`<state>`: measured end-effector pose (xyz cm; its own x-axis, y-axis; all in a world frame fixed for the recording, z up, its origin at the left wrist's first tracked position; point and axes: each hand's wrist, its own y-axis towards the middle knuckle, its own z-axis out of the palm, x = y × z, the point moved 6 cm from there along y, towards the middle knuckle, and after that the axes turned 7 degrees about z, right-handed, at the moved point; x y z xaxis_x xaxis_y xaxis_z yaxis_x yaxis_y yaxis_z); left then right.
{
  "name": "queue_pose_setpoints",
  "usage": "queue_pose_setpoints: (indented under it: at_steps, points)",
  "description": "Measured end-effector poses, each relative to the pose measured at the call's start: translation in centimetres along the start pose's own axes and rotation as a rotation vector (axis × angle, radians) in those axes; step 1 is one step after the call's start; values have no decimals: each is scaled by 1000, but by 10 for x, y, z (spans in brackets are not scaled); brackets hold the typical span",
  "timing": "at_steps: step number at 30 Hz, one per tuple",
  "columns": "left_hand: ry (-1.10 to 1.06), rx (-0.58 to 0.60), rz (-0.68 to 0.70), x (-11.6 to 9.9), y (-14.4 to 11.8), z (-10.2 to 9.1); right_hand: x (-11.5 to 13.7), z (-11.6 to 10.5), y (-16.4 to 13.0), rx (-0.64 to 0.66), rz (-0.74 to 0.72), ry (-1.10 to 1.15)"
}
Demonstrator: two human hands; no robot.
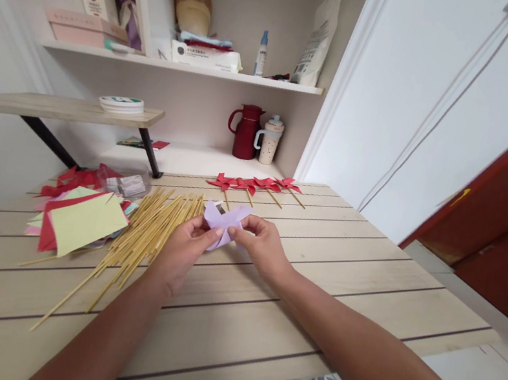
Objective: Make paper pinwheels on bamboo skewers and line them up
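A piece of folded purple paper (224, 219) is held up over the table between both hands. My left hand (186, 245) pinches its left side, thumb on the near face. From the right, my right hand (260, 243) grips the other side, its thumb close to the paper's middle. The paper's top edge spreads into two flaps with a dip between them. Just left of my left hand lies a loose pile of thin wooden sticks (143, 229). Beyond the hands, several red paper pinwheels (245, 185) on sticks lie in a row.
Coloured paper sheets (85, 222), a clear plastic box (124, 183) and red paper pieces (72, 177) lie at the left. A small raised shelf (62, 108) stands behind them. A red jug (247, 133) and a cup (270, 140) stand at the back.
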<state>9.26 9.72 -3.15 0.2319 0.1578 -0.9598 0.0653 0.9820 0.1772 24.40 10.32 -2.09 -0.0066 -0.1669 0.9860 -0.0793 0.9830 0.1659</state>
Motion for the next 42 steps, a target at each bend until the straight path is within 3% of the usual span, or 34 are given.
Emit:
queue_pose_setpoints:
  at_steps: [4,9,12,15,21,28,42]
  points:
    - [40,-48,20,0,2,-6,1,-1,-1,-10,9,-3]
    - [35,7,19,-5,-1,1,0,-2,0,-12,-8,2]
    - [152,32,8,-6,-4,7,-3,-3,1,-15,-2,35]
    - [270,-18,31,-6,-4,4,-4,-3,2,-21,19,63]
    - [251,-19,127,-5,1,0,-3,-1,1,-3,6,62]
    - [228,5,98,-5,0,3,-5,-1,1,-18,24,79]
    - [238,-80,96,-1,1,0,-5,1,0,13,42,90]
